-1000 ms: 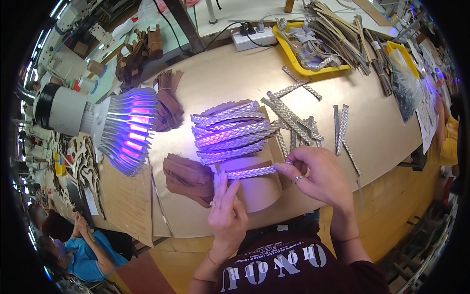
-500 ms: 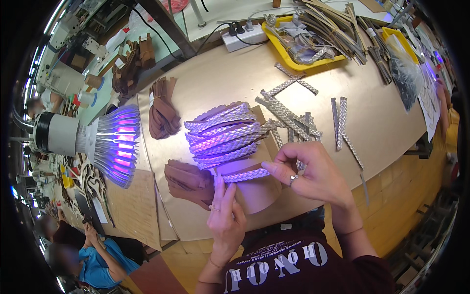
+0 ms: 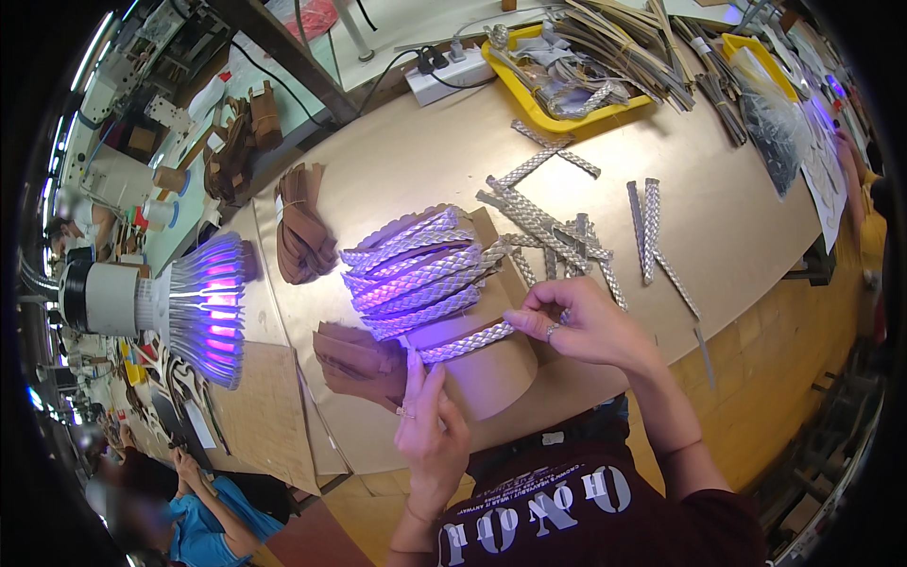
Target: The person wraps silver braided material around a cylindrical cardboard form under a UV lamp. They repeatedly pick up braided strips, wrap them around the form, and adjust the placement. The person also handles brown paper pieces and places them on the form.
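Observation:
My left hand (image 3: pixel 431 422) presses its fingertips at the left end of a silvery braided strip (image 3: pixel 465 343). At the strip's right end, the thumb and index finger of my right hand (image 3: pixel 588 324) close in a pinch. The strip lies across a curved tan board or card (image 3: pixel 490 377) on the bench. Just beyond it, several similar braided strips (image 3: pixel 416 274) lie side by side over the same piece, lit purple. A bundle of brown strips (image 3: pixel 354 364) sits left of my left hand. My fingers hide both ends of the strip.
A lamp (image 3: pixel 203 310) glows purple at the left. Loose braided pieces (image 3: pixel 540 227) lie beyond my right hand. Another brown bundle (image 3: pixel 302 227), a yellow tray (image 3: pixel 553 118) of scraps and a white power strip (image 3: pixel 450 77) stand farther back. A person in blue (image 3: pixel 213 515) sits at lower left.
The whole view has shifted and turned slightly. My right hand's fingers have flattened a little at the strip's end. My left hand stays at the other end.

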`<state>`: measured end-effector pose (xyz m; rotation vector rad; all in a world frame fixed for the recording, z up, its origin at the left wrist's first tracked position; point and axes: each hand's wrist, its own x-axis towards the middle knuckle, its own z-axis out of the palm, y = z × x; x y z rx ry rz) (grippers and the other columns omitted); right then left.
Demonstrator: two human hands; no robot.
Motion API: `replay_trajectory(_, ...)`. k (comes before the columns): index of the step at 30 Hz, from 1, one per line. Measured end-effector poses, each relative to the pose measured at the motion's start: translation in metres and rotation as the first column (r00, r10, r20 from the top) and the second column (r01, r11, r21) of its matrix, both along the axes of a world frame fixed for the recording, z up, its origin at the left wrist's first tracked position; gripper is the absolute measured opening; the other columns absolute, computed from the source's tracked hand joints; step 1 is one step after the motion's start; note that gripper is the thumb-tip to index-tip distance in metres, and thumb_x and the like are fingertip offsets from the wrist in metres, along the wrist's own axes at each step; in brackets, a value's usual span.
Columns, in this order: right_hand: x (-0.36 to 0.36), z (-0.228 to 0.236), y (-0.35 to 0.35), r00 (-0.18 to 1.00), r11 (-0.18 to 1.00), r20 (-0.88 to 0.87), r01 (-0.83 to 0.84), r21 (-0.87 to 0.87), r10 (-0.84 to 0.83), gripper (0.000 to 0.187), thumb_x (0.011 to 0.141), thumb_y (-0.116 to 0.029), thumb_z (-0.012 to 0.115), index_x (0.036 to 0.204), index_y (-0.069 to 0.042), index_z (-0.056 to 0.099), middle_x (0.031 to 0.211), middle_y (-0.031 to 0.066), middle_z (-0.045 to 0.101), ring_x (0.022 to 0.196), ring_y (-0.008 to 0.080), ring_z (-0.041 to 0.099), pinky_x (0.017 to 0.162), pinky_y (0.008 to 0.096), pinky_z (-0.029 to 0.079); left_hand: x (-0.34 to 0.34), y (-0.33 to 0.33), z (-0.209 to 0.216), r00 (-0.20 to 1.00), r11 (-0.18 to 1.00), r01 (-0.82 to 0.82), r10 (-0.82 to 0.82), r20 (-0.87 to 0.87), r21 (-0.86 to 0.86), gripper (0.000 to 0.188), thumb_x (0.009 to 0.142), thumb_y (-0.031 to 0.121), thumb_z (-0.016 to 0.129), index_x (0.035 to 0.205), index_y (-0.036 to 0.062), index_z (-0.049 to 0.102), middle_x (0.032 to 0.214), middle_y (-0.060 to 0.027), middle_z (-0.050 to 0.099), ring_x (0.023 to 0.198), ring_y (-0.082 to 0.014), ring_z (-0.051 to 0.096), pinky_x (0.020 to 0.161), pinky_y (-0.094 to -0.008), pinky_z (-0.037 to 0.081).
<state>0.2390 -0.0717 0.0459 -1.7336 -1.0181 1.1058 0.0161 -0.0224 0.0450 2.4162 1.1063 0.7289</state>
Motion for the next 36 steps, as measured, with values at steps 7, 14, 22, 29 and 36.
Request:
replay_trajectory(7, -0.002, -0.016, 0.001, 0.99, 1.0, -0.137, 0.013, -0.015, -0.015, 0.036, 0.088, -0.034, 0.069, 0.08, 0.0, 0.068, 0.061, 0.0064, 0.06, 0.055, 0.0123, 0.051, 0.053, 0.0303, 0.041, 0.001, -0.001, 0.004, 1.0, 0.998, 0.001, -0.002, -0.006, -0.057, 0.028, 0.088, -0.008, 0.052, 0.115, -0.0047, 0.06, 0.13, -0.028, 0.055, 0.11, -0.0375, 0.063, 0.087, -0.0398, 0.053)
replay_trajectory(14, -0.005, -0.025, 0.001, 0.974, 1.0, -0.225, 0.006, -0.028, -0.012, 0.035, 0.09, -0.034, 0.068, 0.08, 0.0, 0.067, 0.062, 0.0027, 0.058, 0.058, 0.0084, 0.05, 0.054, 0.027, 0.041, 0.001, -0.003, 0.004, 0.999, 0.998, -0.008, 0.006, -0.035, -0.056, 0.03, 0.089, -0.008, 0.052, 0.117, -0.0051, 0.06, 0.13, -0.0289, 0.054, 0.111, -0.0384, 0.061, 0.089, -0.0406, 0.052)
replay_trajectory(22, -0.006, -0.03, 0.004, 0.972, 0.997, -0.232, -0.036, -0.062, 0.021, 0.032, 0.091, -0.03, 0.068, 0.079, -0.001, 0.064, 0.063, -0.0031, 0.054, 0.061, 0.0043, 0.046, 0.053, 0.0235, 0.038, 0.0, -0.003, 0.005, 0.999, 0.999, -0.011, 0.009, -0.045, -0.045, 0.029, 0.089, -0.006, 0.049, 0.117, -0.0051, 0.06, 0.131, -0.0286, 0.054, 0.114, -0.0383, 0.06, 0.09, -0.0402, 0.051)
replay_trajectory(29, -0.002, -0.028, 0.004, 0.987, 0.975, -0.123, -0.123, -0.184, 0.101, 0.037, 0.09, -0.039, 0.067, 0.078, -0.004, 0.062, 0.061, 0.0001, 0.051, 0.059, 0.0081, 0.046, 0.053, 0.0277, 0.037, -0.002, -0.003, 0.0, 0.999, 1.0, 0.014, -0.014, -0.032, -0.022, 0.033, 0.089, -0.007, 0.047, 0.12, -0.0055, 0.057, 0.13, -0.0291, 0.054, 0.115, -0.0398, 0.059, 0.089, -0.0413, 0.051)
replay_trajectory(36, -0.014, -0.045, 0.003, 0.988, 1.0, -0.155, 0.006, -0.03, -0.011, 0.036, 0.089, -0.04, 0.068, 0.078, -0.005, 0.063, 0.061, 0.001, 0.054, 0.057, 0.0095, 0.05, 0.053, 0.0276, 0.039, -0.003, -0.003, -0.004, 0.999, 0.999, 0.007, -0.005, 0.035, -0.052, 0.032, 0.088, -0.007, 0.049, 0.118, -0.0048, 0.059, 0.129, -0.0282, 0.056, 0.113, -0.0409, 0.06, 0.09, -0.0432, 0.051)
